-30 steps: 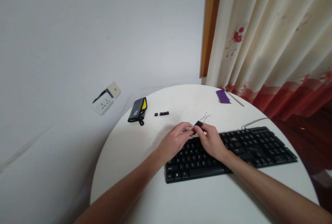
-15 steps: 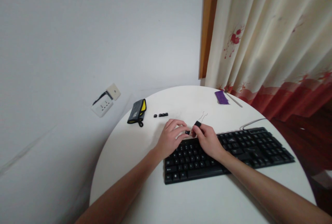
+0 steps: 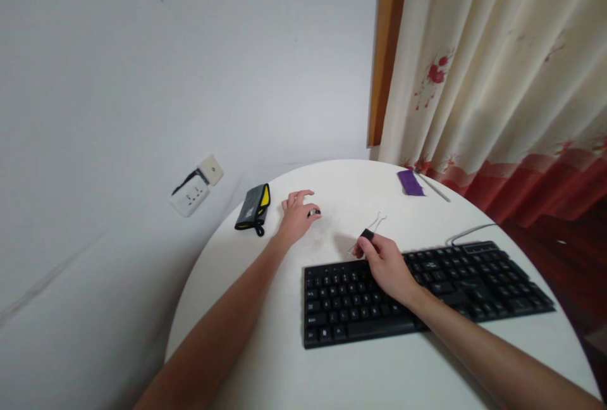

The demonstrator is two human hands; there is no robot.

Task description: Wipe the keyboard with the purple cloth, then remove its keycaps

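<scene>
Over at the left side of the table, my left hand (image 3: 294, 219) is lowered near the surface, a small black keycap (image 3: 315, 212) between thumb and fingertips. The hand covers the spot where several loose keycaps lay in a row. My right hand (image 3: 386, 264) is closed around the black handle of a wire keycap puller (image 3: 368, 233). Its thin wires stick out on both sides of the handle. That hand rests over the upper middle of the black keyboard (image 3: 360, 328).
A grey pouch with yellow lining (image 3: 253, 207) lies left of my left hand. At the back right are a purple cloth (image 3: 410, 183) and a thin grey stick (image 3: 435, 188). The keyboard's cable (image 3: 469, 231) runs off the right edge of the round white table (image 3: 265, 359).
My left hand has moved left and away from the keyboard with the keycap, over to the loose row. My right hand stays over the keyboard holding the puller. The view has shifted slightly.
</scene>
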